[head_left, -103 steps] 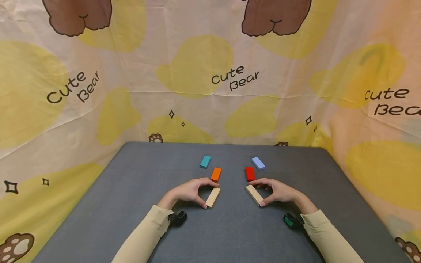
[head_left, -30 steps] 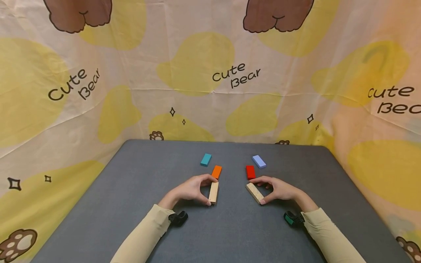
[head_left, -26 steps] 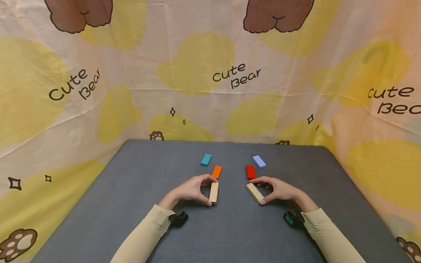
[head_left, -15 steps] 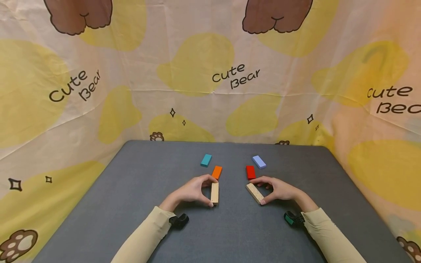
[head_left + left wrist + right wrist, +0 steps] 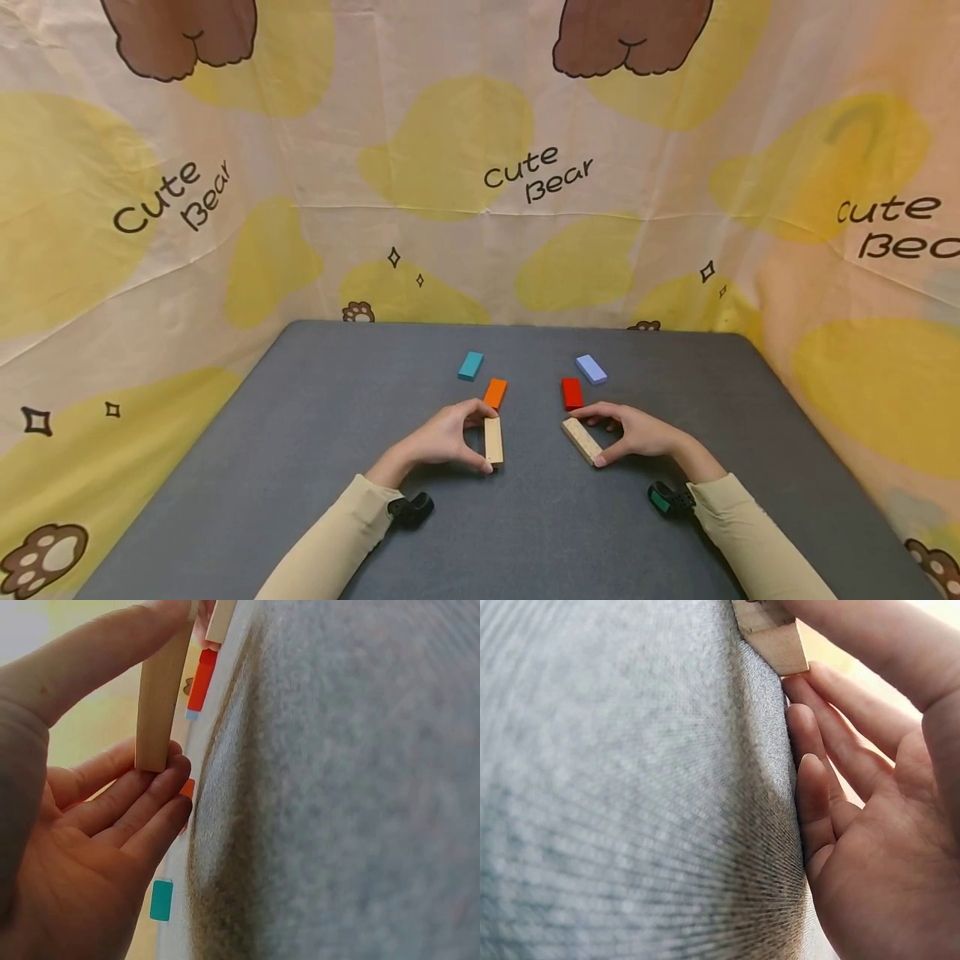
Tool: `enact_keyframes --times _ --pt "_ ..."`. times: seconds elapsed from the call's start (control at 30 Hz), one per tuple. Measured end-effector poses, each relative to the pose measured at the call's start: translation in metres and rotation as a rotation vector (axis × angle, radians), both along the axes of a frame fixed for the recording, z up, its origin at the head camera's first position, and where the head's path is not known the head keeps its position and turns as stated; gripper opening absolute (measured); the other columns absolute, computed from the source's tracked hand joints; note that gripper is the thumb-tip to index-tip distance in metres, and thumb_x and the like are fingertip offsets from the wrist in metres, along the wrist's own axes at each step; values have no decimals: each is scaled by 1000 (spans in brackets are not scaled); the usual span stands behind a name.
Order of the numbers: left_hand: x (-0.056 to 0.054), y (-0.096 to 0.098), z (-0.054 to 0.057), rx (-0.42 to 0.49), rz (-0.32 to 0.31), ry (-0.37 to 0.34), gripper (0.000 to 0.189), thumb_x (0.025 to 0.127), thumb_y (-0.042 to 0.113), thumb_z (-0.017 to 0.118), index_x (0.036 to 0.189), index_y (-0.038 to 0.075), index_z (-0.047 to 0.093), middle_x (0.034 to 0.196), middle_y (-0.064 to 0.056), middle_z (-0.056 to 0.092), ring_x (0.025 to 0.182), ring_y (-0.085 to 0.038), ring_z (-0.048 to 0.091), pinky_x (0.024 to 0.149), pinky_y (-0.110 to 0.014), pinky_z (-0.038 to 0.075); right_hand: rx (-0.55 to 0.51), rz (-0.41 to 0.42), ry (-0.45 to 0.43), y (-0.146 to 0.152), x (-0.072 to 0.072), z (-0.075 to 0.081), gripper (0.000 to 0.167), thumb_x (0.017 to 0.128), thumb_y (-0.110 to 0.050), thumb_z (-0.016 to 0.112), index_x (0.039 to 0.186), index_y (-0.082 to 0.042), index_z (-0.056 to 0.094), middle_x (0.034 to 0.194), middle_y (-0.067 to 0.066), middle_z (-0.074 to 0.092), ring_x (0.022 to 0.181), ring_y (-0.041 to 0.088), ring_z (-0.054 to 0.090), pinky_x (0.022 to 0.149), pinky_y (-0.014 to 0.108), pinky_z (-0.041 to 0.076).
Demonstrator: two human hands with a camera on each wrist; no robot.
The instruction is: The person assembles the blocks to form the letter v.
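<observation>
My left hand [image 5: 446, 437] pinches a plain wooden block [image 5: 492, 442] lengthwise, thumb at its near end and fingertips at its far end. The same wooden block [image 5: 161, 705] shows close up in the left wrist view. To the right, my right hand [image 5: 637, 435] grips a second plain wooden block [image 5: 581, 442] by its ends, and this one slants with its far end toward the left. Part of that second block [image 5: 780, 649] appears at the top of the right wrist view. An orange block [image 5: 496, 392] lies just beyond my left fingertips, and a red block [image 5: 572, 393] just beyond my right ones.
Farther back on the grey table [image 5: 360, 367] lie a teal block [image 5: 470, 366] at left and a light purple block [image 5: 591, 369] at right. A printed cloth [image 5: 450, 150] hangs behind the table and along its sides.
My left hand has shifted slightly right and turned its block, from leaning right at the far end to pointing nearly straight away. My right hand and its block have stayed about where they were.
</observation>
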State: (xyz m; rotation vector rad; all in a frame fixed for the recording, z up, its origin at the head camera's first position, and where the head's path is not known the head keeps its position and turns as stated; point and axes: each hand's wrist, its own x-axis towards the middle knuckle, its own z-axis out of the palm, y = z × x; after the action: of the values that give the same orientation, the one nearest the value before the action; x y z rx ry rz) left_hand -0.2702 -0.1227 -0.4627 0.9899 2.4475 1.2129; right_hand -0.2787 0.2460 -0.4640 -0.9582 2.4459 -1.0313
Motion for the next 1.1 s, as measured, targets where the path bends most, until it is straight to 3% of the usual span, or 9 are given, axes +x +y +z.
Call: enact_keyframes --times 0.43,1.1 --pt "7 7 2 -13 55 -9 71 63 32 89 122 13 53 120 -1 57 110 -15 56 99 -35 45 4 -3 -1 -1 1 2 76 75 -36 79 140 -18 47 135 -1 51 113 16 48 91 29 40" --pt "17 20 2 -85 117 58 73 59 41 89 118 17 54 110 7 57 103 -13 56 93 -30 45 6 -9 -9 -1 1 1 74 75 -37 79 140 -20 47 137 -1 50 114 18 48 91 30 40"
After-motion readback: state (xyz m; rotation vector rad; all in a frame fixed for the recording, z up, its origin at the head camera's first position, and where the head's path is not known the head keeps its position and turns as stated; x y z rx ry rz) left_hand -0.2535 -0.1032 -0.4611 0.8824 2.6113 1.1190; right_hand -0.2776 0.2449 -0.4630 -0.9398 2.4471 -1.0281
